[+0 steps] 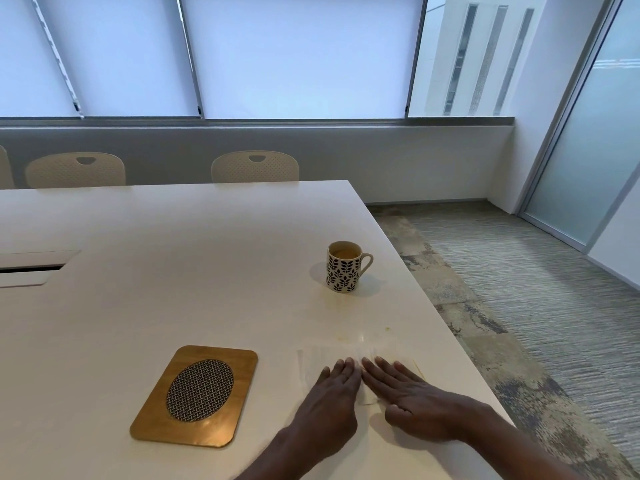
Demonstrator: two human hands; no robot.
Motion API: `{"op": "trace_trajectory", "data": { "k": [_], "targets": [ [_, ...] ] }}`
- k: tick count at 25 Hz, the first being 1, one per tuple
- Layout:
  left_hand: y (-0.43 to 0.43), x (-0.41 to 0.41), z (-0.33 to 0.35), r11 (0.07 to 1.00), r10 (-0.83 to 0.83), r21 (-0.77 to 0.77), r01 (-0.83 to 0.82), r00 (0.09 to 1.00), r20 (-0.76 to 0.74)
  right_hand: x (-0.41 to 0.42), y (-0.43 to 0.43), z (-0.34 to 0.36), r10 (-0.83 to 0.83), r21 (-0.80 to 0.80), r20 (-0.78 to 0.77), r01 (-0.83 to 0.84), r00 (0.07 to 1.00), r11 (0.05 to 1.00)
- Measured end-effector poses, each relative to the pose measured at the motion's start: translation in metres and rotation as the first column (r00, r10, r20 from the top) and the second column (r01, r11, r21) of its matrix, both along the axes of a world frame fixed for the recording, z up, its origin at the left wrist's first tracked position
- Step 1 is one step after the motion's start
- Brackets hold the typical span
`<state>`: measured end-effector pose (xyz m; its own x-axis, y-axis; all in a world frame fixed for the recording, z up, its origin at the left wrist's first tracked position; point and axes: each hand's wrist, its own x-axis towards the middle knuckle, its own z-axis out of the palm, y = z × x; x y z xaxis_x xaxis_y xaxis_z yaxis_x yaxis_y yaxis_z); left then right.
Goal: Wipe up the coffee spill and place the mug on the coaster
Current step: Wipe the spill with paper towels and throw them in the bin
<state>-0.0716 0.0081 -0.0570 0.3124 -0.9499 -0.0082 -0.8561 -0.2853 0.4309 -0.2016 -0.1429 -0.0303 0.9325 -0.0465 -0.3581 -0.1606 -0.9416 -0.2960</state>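
Observation:
A white mug with a dark leaf pattern stands upright on the white table, handle to the right, with brownish liquid inside. A gold coaster with a woven black-and-white oval lies at the near left. A thin white tissue lies flat between coaster and table edge. My left hand and my right hand both press flat on it, fingers straight and touching. Faint yellowish spill marks show just beyond the tissue, between it and the mug.
The table's right edge runs close to my right hand, with carpet floor beyond. A cable hatch sits in the table at the far left. Cream chairs stand behind the far edge.

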Motion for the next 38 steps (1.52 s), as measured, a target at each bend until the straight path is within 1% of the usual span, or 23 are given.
{"op": "trace_trajectory", "data": {
  "k": [5,9,15,20,29,33,38],
  "targets": [
    [-0.007,-0.004,0.001,1.0,-0.011,0.028,0.011,1.0,0.005,0.001,-0.008,-0.01,-0.012,-0.037,0.002,0.012,1.0,0.999],
    [-0.025,-0.002,0.008,0.998,-0.049,0.045,0.048,0.998,0.024,0.002,-0.031,-0.019,-0.1,-0.109,0.015,0.101,0.995,0.989],
    [-0.038,0.021,0.016,0.996,-0.079,0.032,0.079,0.997,0.022,0.022,-0.052,-0.016,-0.144,-0.063,0.03,0.146,0.989,0.987],
    [-0.037,0.034,0.011,0.999,-0.049,0.019,0.049,0.999,0.021,0.038,-0.05,-0.009,-0.159,-0.02,0.006,0.159,0.987,0.987],
    [-0.031,0.035,0.01,1.0,-0.013,0.024,0.012,1.0,0.02,0.042,-0.037,-0.004,-0.206,-0.015,-0.036,0.205,0.978,0.979],
    [-0.022,0.036,0.013,1.0,0.015,0.008,-0.015,1.0,0.02,0.046,-0.029,-0.005,-0.219,-0.026,-0.036,0.218,0.975,0.976],
    [-0.003,0.039,0.012,0.996,0.079,-0.033,-0.079,0.997,0.005,0.055,-0.008,-0.008,-0.19,-0.026,-0.015,0.19,0.982,0.981]
  ]
}}
